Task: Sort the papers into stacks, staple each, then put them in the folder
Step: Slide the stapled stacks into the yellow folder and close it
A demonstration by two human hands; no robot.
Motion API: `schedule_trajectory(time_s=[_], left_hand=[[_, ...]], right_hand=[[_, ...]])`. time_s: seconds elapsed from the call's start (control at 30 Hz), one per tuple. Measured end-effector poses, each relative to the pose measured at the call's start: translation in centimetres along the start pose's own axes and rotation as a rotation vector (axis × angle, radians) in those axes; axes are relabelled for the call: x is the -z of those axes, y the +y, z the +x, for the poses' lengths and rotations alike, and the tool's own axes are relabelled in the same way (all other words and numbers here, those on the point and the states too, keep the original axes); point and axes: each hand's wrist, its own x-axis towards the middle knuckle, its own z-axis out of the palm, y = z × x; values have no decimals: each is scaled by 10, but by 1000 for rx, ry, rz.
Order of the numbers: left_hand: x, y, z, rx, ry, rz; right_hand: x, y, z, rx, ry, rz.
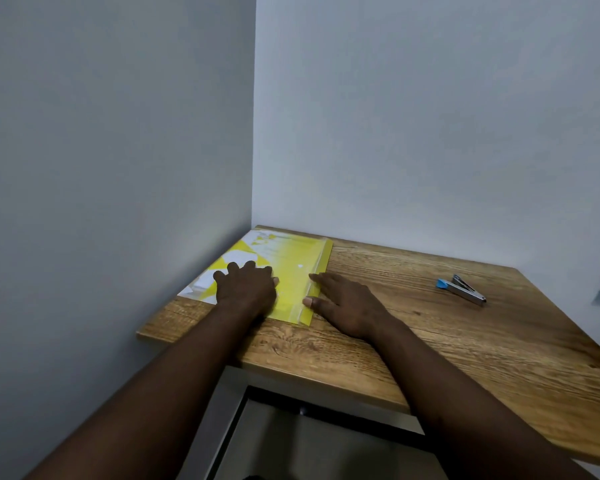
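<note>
As left hand (pixel 246 289) and right hand (pixel 347 306) press the folder (pixel 293 268), its print blurs.

- bench (pixel 413 348) is shoved into a corner, one wall on its left and one behind
- folder (pixel 291 268) lies flat on the bench, far-left corner, left side right up against the wall
- papers (pixel 201 284) sit in the folder, showing along its left side
- left grip (pixel 246 289) lies flat on the folder, near end
- right grip (pixel 347 306) is just beside it, fingertips on the folder's right edge, palm on the bench
- stapler (pixel 463 289) is on the bench way off to the right, well apart from the folder
</note>
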Motion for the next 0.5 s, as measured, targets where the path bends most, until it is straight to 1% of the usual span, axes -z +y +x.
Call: schedule_trajectory(time_s=[0.07,0.17,0.3,0.37,0.43,0.5], left_hand=[[6,10,-2,-28,37,6],[17,41,-5,-170,107,5],[26,87,-4,-287,36,20],[23,107,-1,-336,26,26],[14,125,0,-384,48,27],[3,138,0,-408,74,41]], right_hand=[[4,8,-5,-34,115,75],[17,27,-12,-148,184,74],[44,58,-27,-267,208,11],[55,76,-36,-301,278,-65],[64,98,-48,-334,393,-210],[73,123,-60,-409,467,-317]])
